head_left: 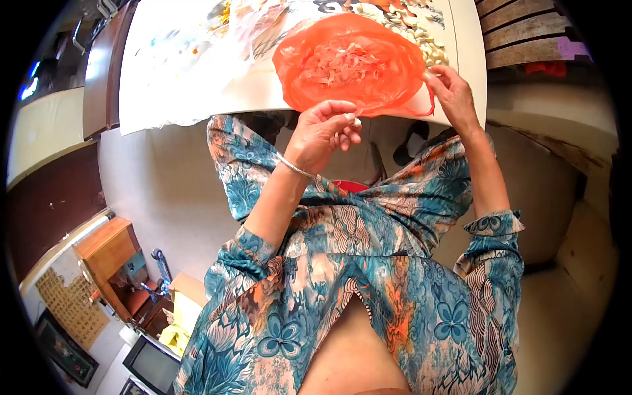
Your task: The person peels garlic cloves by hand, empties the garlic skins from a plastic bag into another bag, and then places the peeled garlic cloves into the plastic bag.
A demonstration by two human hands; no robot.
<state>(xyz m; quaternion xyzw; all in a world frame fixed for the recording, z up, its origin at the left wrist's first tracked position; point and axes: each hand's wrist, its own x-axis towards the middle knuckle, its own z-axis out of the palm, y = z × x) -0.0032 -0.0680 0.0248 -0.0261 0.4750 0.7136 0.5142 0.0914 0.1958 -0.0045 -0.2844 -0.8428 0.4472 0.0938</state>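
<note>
My left hand (324, 133) is closed in front of the table edge, with a small white garlic clove (356, 122) pinched at the fingertips. A red plastic bag (289, 66) lies spread wide on the table just beyond it, with thin, papery garlic skins (345, 64) inside. At the bag's right rim, my right hand (453, 97) has its thumb and fingers drawn together; anything between them is too small to make out. Pale garlic cloves (421, 36) lie in a pile beyond that hand, along the bag's upper right side.
Crumpled clear plastic (243, 43) covers the left part of the white table (464, 39). A slatted wooden surface (520, 29) stands to the right. Below the table edge, between my legs, part of a red container (351, 186) shows.
</note>
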